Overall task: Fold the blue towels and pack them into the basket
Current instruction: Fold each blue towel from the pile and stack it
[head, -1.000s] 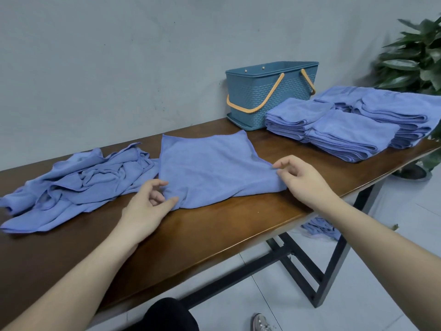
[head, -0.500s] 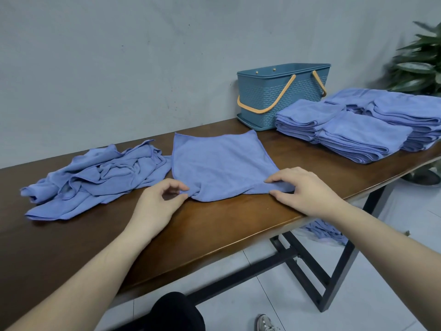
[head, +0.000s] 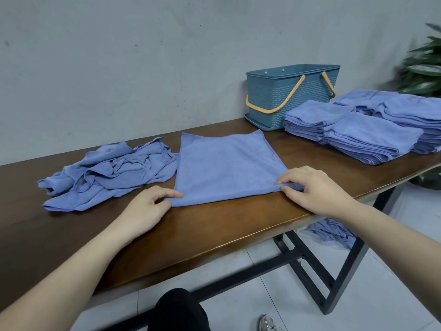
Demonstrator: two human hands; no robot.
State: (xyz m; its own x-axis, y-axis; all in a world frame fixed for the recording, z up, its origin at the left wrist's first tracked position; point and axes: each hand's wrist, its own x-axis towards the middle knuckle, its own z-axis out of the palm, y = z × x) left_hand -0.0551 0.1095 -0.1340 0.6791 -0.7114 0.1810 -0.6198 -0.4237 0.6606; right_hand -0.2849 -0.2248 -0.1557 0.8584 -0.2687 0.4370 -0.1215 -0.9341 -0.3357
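A long dark brown wooden table (head: 214,237) on black metal legs stands against a grey wall. On its top, from left to right, lie a crumpled heap of blue cloth towels (head: 107,173), a single blue towel spread flat (head: 224,166), and several stacks of folded blue towels (head: 372,125). A teal plastic woven-pattern basket with orange handles (head: 291,96) stands at the back, just beside the stacks.

No readable text, label or number shows anywhere, so far as this view allows.
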